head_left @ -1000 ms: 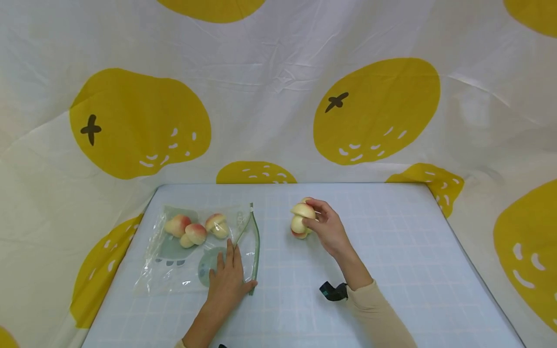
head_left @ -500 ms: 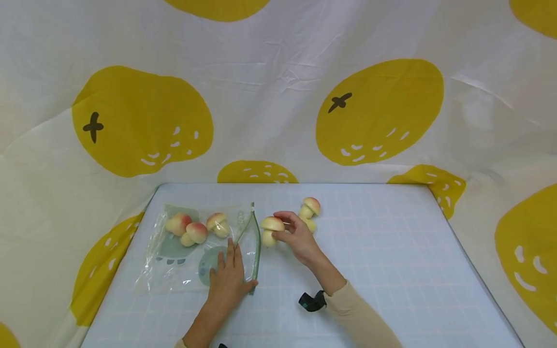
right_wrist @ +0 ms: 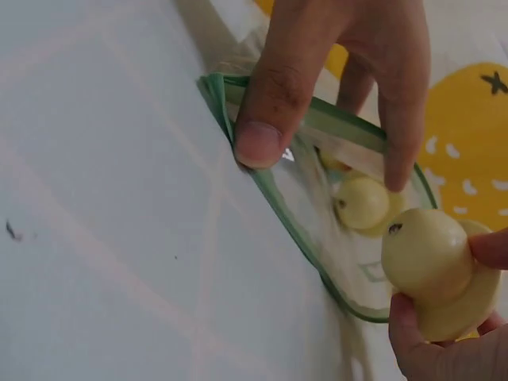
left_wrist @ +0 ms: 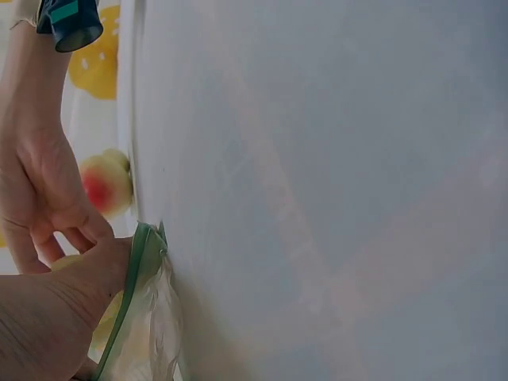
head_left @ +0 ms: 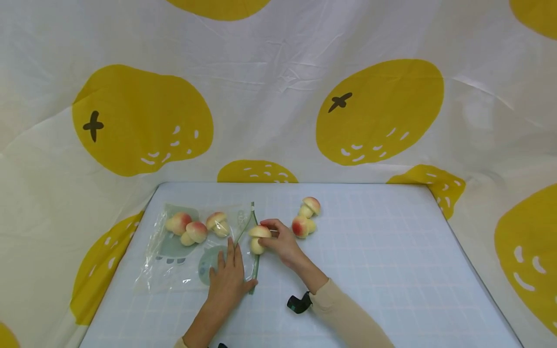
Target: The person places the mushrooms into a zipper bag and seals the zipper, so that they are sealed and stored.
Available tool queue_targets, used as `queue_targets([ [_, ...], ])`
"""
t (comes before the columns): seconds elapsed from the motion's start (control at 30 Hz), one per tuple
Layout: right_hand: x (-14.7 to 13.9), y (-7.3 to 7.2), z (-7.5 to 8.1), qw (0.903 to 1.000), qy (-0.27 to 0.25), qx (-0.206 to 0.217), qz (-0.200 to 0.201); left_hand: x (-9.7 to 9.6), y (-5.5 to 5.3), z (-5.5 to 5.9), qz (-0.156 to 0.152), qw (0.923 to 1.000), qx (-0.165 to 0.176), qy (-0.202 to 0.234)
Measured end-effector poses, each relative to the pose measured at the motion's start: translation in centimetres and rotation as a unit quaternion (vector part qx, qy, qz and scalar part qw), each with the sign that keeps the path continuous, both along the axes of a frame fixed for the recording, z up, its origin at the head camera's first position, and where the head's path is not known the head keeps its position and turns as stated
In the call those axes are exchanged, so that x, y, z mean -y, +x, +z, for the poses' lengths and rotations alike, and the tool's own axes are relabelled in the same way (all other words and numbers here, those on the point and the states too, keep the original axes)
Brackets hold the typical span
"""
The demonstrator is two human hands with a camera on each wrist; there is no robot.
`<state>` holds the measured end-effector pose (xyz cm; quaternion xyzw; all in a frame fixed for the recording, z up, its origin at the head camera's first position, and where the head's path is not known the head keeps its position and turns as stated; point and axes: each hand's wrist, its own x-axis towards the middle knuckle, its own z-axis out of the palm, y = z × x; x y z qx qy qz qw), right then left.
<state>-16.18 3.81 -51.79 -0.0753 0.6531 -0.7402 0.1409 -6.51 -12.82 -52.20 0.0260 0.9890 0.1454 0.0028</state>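
A clear zip bag (head_left: 174,278) with a green-edged mouth lies at the left of the table, several mushroom figures inside, one of them a red-tipped mushroom (head_left: 197,232). My left hand (head_left: 227,278) rests on the bag at its mouth; in the right wrist view its thumb presses the lower green edge (right_wrist: 290,226) while the fingers are at the upper edge, with a gap between. My right hand (head_left: 283,244) pinches a cream toy mushroom (head_left: 259,232) between thumb and fingers, right at the bag's mouth. The right wrist view shows that mushroom (right_wrist: 429,258) stem end toward the camera.
Two more toy mushrooms lie right of the bag: one upright-looking mushroom (head_left: 311,205) farther back and another (head_left: 301,226) with its red cap leftward. A pale checked cloth covers the table (head_left: 391,261). A fruit-print curtain (head_left: 278,111) hangs behind the table.
My right hand has lifted a mushroom away from the group at the right and carried it left to the bag's mouth. The left hand has stayed on the bag.
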Motion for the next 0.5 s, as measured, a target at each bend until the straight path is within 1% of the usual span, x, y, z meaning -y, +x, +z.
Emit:
queue_targets([
  [0.1, 0.4, -0.1, -0.3, 0.9999, 0.008, 0.001, 0.006, 0.0, 0.0, 0.0, -0.001, 1.0000, -0.001, 0.000],
  [0.17, 0.5, 0.1, 0.4, 0.9999, 0.011, 0.000, 0.012, 0.0, 0.0, 0.0, -0.001, 1.0000, 0.000, -0.001],
  [0.23, 0.7, 0.1, 0.3, 0.9998, 0.018, 0.000, 0.013, 0.0, -0.1, 0.0, 0.000, 1.0000, 0.001, -0.002],
  [0.33, 1.1, 0.0, 0.0, 0.9987, 0.045, -0.022, 0.002, -0.1, -0.1, 0.0, 0.003, 1.0000, 0.003, -0.001],
  [0.4, 1.4, -0.3, -0.9, 0.9968, 0.069, -0.040, -0.008, -0.1, -0.1, 0.0, 0.006, 1.0000, 0.005, -0.001],
  [0.5, 1.8, -0.2, -1.1, 0.9901, 0.116, -0.076, -0.024, -0.2, 0.0, 0.2, 0.007, 1.0000, 0.003, -0.004],
])
